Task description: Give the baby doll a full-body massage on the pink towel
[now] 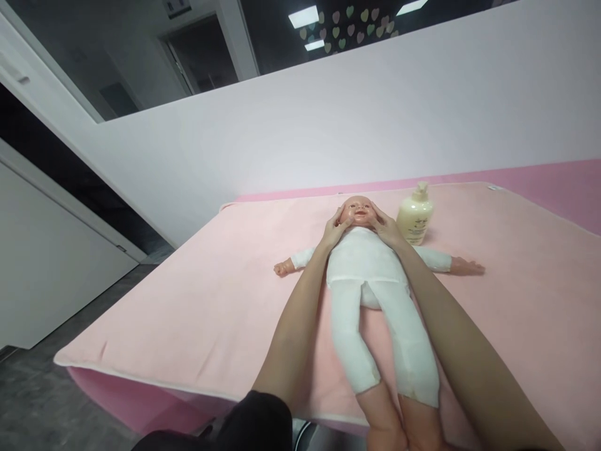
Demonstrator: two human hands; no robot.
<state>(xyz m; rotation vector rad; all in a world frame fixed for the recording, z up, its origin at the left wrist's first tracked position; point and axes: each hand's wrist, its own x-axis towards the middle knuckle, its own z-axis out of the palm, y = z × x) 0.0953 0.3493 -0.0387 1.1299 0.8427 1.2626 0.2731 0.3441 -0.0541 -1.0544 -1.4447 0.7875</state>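
Observation:
A baby doll (367, 260) in a white cloth suit lies on its back, its head at the far end and its arms spread out to the sides. My left hand (335, 231) cups one side of its head, the thumb on the cheek. On the opposite cheek rests the thumb of my right hand (387, 229), with the fingers curved around that side of the head. Both forearms run alongside the doll's body. Just right of my right hand stands an upright pale yellow pump bottle (415, 219).
A pink mat (225, 300) covers the table under the doll. Behind it rises a white wall (375, 119) with a dark window above. The table's left edge drops to a grey floor (42, 388), near a white door (56, 263).

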